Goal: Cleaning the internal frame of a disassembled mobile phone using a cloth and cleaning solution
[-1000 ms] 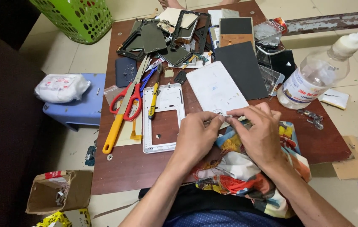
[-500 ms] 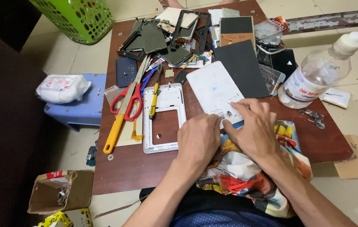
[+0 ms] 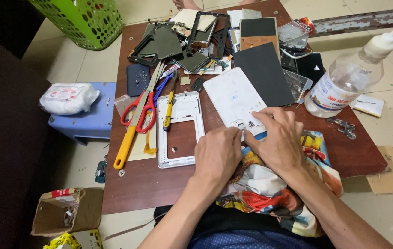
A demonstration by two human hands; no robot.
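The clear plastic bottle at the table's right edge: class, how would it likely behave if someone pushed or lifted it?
The clear plastic bottle lies tilted on its side near the table edge, so a push would probably make it roll. Its round body looks smooth, perhaps slippery. It appears partly filled with clear liquid, so it may feel heavier than it looks and shift as the liquid sloshes.

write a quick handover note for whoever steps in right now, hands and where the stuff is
Left hand: closed loosely, knuckles up, at the near edge of the white back cover; its grip on anything is hidden.
Right hand: fingers spread, pressing flat on the cover's near corner.
The cover lies face down, partly on the colourful cloth at the table's near edge.
White frame lies apart to the left, beside the yellow screwdriver and red scissors.
Clear bottle stands to the right.
Done: frame and cover lie apart. What is left cannot be told.
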